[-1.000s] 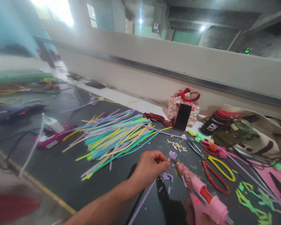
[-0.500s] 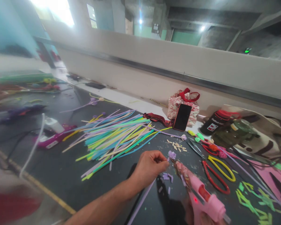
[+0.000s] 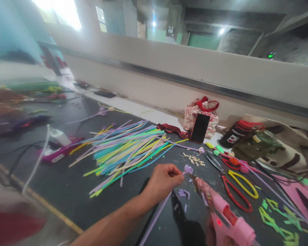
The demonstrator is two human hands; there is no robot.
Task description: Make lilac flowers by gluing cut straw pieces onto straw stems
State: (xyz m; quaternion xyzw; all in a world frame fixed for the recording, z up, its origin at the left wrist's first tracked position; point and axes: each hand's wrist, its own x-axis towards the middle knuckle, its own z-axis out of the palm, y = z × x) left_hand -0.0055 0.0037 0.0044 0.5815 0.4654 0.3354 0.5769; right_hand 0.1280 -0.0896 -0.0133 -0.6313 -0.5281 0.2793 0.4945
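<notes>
My left hand (image 3: 160, 184) pinches a long thin lilac stem (image 3: 156, 220) that runs down toward me. A small lilac flower (image 3: 188, 169) tops the stem, just past my fingertips. Low in view, my right hand (image 3: 218, 235) is wrapped around a pink hot glue gun (image 3: 220, 206) with a red light on its side. The gun's nozzle points at the flower's base; whether it touches cannot be made out. Short lilac pieces (image 3: 182, 194) lie under my hands, and cream pieces (image 3: 194, 160) sit farther back.
A heap of long pastel strips (image 3: 128, 147) spreads to the left. Red-and-yellow-handled scissors (image 3: 237, 191) lie right, near green scraps (image 3: 277, 218). Behind stand a phone (image 3: 200, 128), a patterned bag (image 3: 188, 114) and a bottle (image 3: 234, 133). A blurred person's hand (image 3: 2, 106) shows far left.
The glue gun has shifted slightly right and down, its nozzle staying near the flower's base. My left hand has barely moved. The other person's blurred hand reaches farther in at the left.
</notes>
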